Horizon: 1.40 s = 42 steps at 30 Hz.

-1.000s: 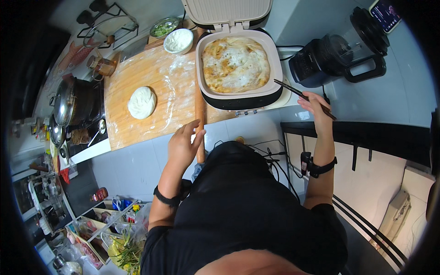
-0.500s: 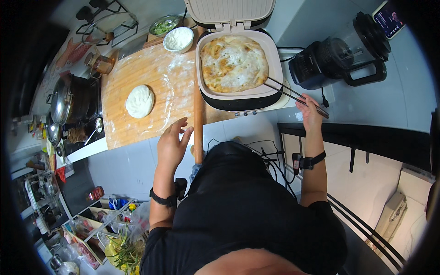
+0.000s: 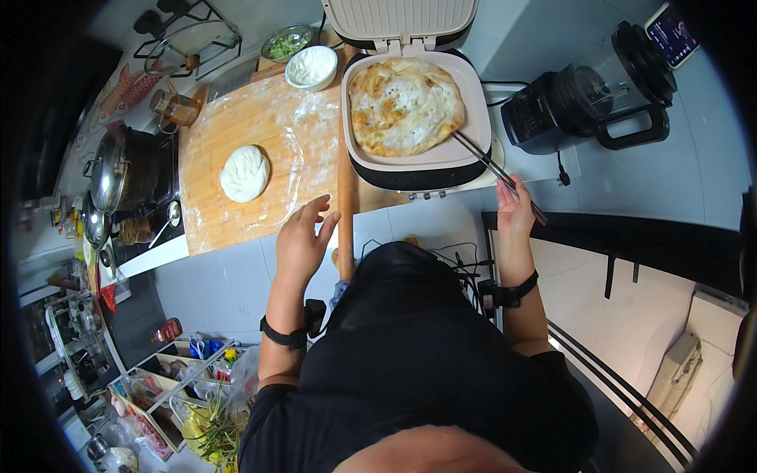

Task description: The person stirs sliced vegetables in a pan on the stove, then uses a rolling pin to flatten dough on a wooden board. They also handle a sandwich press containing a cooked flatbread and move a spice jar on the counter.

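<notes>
In my right hand (image 3: 515,209) is a pair of dark chopsticks (image 3: 482,156). Their tips meet the lower right edge of a browned, flour-dusted flatbread (image 3: 406,106) lying in an open electric griddle (image 3: 478,126). My left hand (image 3: 303,240) hovers empty by the front edge of the wooden board (image 3: 209,225), fingers loosely bent and apart, close to a long wooden rolling pin (image 3: 345,213). The pin lies along the board's right side and juts past its front edge. A round, swirled piece of white dough (image 3: 245,173) rests on the floured board.
Behind the board stand a bowl of flour (image 3: 311,68) and a bowl of chopped greens (image 3: 286,44). A black blender (image 3: 576,102) is right of the griddle, whose ribbed lid (image 3: 400,19) is raised. A lidded pot (image 3: 118,169) sits at the left.
My right hand has come down and left, and the two chopsticks have drawn together at the flatbread's edge. The flatbread sits slightly changed in the griddle. My left hand has hardly moved.
</notes>
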### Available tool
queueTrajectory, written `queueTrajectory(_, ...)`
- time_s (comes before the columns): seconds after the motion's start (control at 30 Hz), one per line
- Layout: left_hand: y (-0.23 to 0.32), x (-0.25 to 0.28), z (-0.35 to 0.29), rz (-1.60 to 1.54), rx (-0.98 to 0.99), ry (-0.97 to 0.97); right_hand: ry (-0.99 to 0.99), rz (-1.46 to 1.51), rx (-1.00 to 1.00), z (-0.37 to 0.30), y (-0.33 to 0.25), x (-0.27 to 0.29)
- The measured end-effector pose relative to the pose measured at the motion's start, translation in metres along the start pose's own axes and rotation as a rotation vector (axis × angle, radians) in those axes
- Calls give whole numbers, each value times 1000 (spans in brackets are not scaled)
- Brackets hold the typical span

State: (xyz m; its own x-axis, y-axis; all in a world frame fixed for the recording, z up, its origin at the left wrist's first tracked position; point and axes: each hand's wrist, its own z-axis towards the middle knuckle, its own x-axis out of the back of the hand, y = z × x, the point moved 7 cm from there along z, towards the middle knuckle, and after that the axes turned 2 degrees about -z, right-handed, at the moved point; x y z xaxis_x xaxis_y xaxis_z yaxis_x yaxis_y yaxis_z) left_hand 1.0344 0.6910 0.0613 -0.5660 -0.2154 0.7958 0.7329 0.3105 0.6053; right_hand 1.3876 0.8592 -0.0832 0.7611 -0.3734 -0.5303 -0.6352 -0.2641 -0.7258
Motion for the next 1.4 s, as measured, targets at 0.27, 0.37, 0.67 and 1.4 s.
queueTrajectory(0.27,4,4,4,10,-11,-12,-62,11,-190,30,-9,-3)
queueTrajectory(0.37,1,4,1,21,13,-26,-133,-2,-176,32,2,-26)
queueTrajectory(0.67,-7,7,-7,5,-13,32,26,-3,-13,76,2,-52)
queueTrajectory(1.4,-61,41,-10,-108,9,59,-1204,-1375,1265,-154,-32,-303)
